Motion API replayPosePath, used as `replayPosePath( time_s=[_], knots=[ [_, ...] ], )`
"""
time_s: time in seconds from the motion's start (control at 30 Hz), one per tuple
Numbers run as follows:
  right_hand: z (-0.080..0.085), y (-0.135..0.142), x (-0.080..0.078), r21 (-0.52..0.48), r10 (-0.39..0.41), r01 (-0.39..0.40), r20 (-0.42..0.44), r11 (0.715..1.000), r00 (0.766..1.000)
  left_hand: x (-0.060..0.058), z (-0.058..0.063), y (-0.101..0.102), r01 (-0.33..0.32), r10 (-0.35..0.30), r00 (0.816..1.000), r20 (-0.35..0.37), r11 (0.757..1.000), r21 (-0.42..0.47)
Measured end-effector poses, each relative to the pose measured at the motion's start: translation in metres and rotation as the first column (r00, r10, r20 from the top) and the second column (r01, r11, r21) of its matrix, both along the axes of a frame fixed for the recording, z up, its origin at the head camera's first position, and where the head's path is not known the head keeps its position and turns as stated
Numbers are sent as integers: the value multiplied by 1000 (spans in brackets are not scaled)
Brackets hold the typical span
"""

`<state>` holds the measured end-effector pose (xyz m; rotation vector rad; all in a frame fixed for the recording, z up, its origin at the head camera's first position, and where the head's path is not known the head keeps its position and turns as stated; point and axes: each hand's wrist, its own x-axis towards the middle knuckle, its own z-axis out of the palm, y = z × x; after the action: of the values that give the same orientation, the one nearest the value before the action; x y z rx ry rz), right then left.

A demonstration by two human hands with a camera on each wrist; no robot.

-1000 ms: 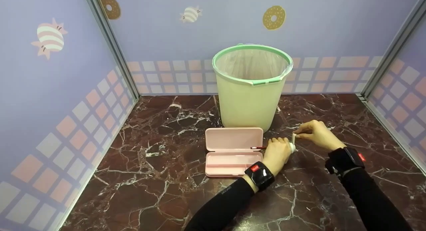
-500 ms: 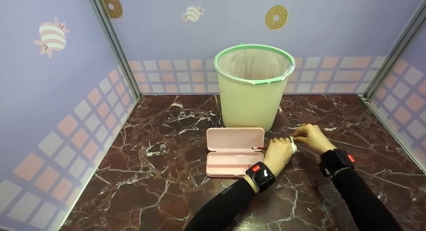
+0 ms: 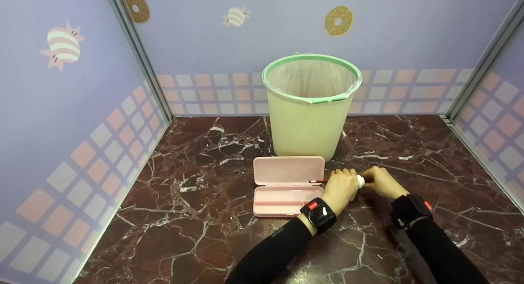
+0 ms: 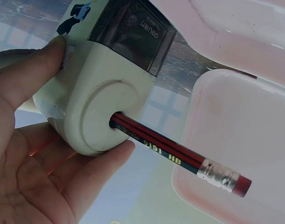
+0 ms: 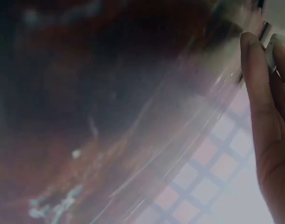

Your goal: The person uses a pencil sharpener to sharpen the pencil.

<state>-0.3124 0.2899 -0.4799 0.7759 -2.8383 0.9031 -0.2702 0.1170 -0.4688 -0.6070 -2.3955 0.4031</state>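
Observation:
A cream crank pencil sharpener (image 4: 100, 79) with a dark clear shavings drawer (image 4: 135, 35) is gripped by my left hand (image 3: 343, 185). A red and black striped pencil (image 4: 156, 143) sticks out of its hole, eraser end outward; in the head view the pencil (image 3: 317, 181) points left over the pencil case. My right hand (image 3: 384, 182) is at the sharpener's white back end (image 3: 360, 181), fingers curled at the crank side. In the right wrist view, its thumb and finger pinch a small pale crank knob (image 5: 270, 55); the crank arm is mostly hidden.
An open pink pencil case (image 3: 289, 171) lies left of my left hand, its lid leaning back. Behind it stands a tall pale green bin (image 3: 309, 128) with a clear liner. Patterned panels (image 3: 196, 42) enclose the dark marble tabletop (image 3: 196, 235).
My right hand has moved down and slightly left, and the crank arm that stood upright has swung down out of sight. The left hand, sharpener and pencil stay in place.

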Motion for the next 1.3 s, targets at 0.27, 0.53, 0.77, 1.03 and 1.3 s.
replayPosePath(
  time_s=[0.27,0.53,0.77,1.03,1.3],
  knots=[
    [0,3,9,-20,0,2,111,1000,994,1,0,1,-7,7,1000,-4,1000,4],
    [8,5,18,-107,97,-70,275,992,957,1,2,3,-19,18,1000,15,1000,18],
    [14,4,26,-67,96,-80,274,995,957,1,0,3,-25,25,1000,-5,1000,4],
    [25,1,44,6,23,-25,205,1000,978,2,0,3,-23,23,1000,-19,1000,-2],
    [42,-2,59,-1,-18,19,110,1000,994,1,0,2,-20,21,999,-41,1000,19]
  ],
)
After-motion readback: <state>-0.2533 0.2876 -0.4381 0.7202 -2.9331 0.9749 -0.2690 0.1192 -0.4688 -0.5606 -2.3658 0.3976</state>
